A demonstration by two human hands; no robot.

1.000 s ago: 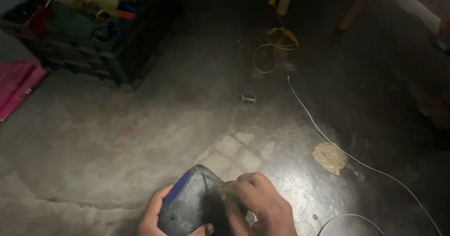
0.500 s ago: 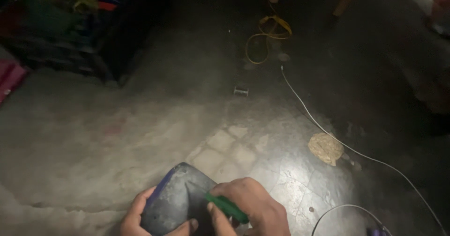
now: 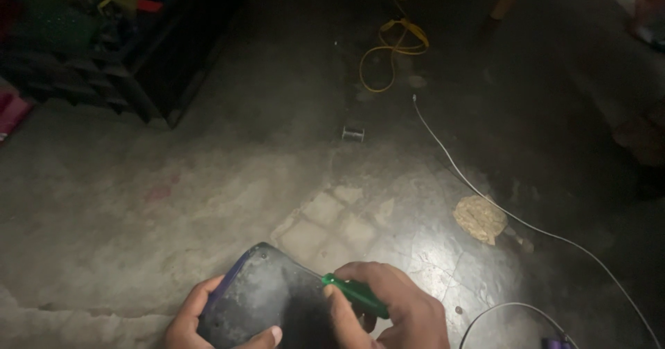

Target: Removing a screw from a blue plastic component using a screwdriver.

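Sprawling across the view, the concrete floor (image 3: 208, 183) carries a black crate (image 3: 104, 51) at ten o'clock. Low at six o'clock, the left hand (image 3: 201, 321) clasps a dark casing (image 3: 267, 297); the right hand (image 3: 395, 311) pinches a green-handled screwdriver (image 3: 353, 292) against it.

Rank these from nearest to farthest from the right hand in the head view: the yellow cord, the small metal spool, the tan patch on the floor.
From the right hand:
1. Tan patch, on the floor just up and to the right.
2. Small metal spool, farther out, mid-floor.
3. Yellow cord, coiled at the far top by the wooden legs.
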